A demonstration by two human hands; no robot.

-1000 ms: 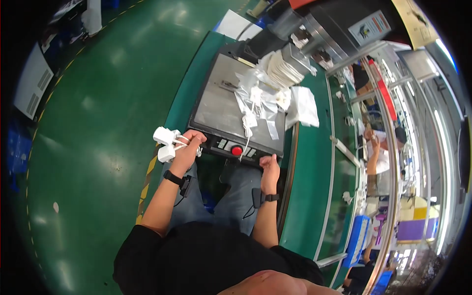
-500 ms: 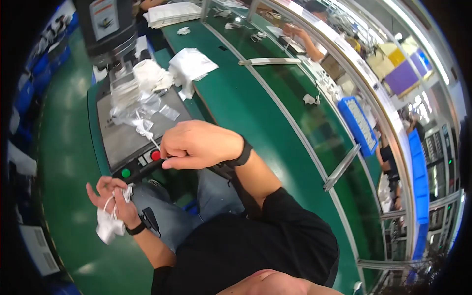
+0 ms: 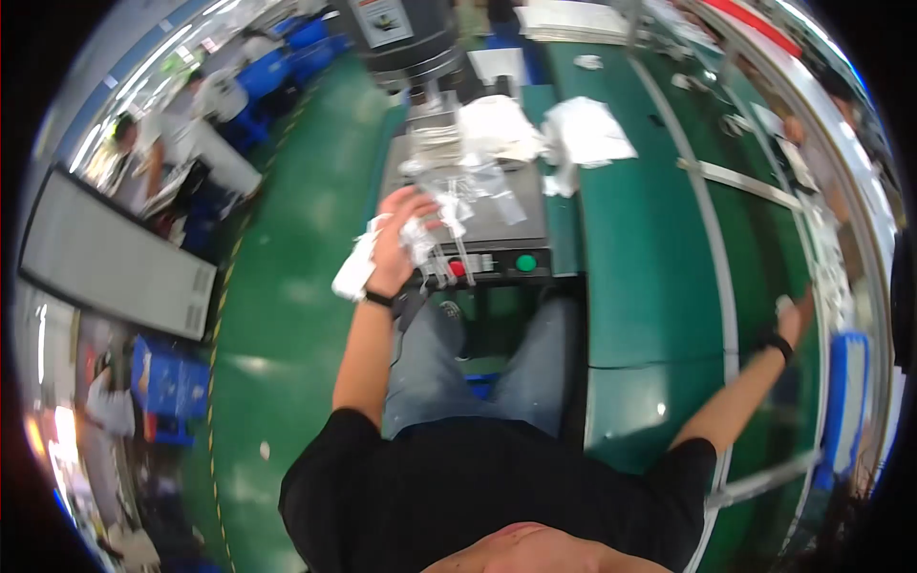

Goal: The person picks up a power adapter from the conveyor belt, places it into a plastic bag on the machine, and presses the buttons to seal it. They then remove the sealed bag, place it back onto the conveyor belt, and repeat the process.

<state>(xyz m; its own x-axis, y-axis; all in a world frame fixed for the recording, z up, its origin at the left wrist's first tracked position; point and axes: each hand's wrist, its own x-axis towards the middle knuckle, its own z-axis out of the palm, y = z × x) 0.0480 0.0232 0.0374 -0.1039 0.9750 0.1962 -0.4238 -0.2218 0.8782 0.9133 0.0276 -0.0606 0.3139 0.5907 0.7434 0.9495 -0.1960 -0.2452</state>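
Note:
My left hand point(image 3: 392, 250) is raised over the near left corner of the machine's grey work plate point(image 3: 516, 232), holding white cables point(image 3: 420, 239). Loose white strands dangle from it in front of the panel's red button point(image 3: 457, 268). A white block-like piece point(image 3: 355, 272) sticks out on the palm's outer side. Far to the right, my right hand point(image 3: 800, 317) reaches across the green table, its fingers smeared by motion. Beside its thumb is a small white piece point(image 3: 785, 304); whether the fingers grip it I cannot make out.
Clear plastic pieces point(image 3: 492, 186) and white bags point(image 3: 587, 134) lie on and beside the plate, below a dark machine head point(image 3: 406, 43). A green button point(image 3: 526, 263) is on the front panel. Metal rails point(image 3: 702, 220) run along the green table. A blue tray point(image 3: 847, 401) stands far right.
My right hand has left the cable by the panel and swung far right over the table. My left hand has risen to the plate with its white cables. The view has turned left.

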